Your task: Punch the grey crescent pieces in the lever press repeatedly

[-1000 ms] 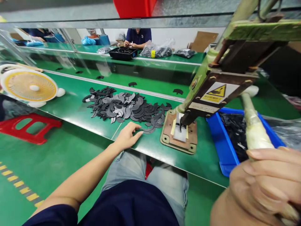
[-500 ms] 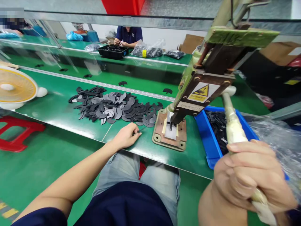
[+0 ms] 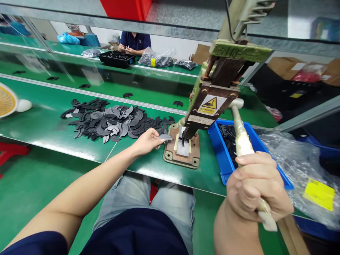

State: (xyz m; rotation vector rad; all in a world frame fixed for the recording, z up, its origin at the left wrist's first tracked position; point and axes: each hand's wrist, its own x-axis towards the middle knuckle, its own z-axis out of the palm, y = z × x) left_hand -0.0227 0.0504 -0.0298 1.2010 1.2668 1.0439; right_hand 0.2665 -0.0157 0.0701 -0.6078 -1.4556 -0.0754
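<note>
My left hand [image 3: 149,141] pinches a dark grey curved flat piece [image 3: 165,137] between thumb and fingers, just left of the press base [image 3: 170,156]. My right hand [image 3: 259,186] is wrapped round the tape-covered lever [image 3: 243,140] of a green hand press [image 3: 203,99]. The ram of the press comes down over a pale metal plate [image 3: 182,150] on the base. A thin dark hooked part stands at the ram's tip. Left of the press lies a loose pile of similar curved pieces [image 3: 111,120], some dark and some lighter grey.
A blue bin [image 3: 221,166] of dark pieces stands right of the press, with clear plastic bags [image 3: 294,152] beyond it. At the left edge is a yellow and white fan [image 3: 7,101]. Single pieces lie along the belt behind. Across it, a person sits behind a black tray [image 3: 117,60].
My left hand has risen and moved nearer the press, and the curved piece now shows plainly in its fingers. My right hand stays on the lever. The view has shifted to the right.
</note>
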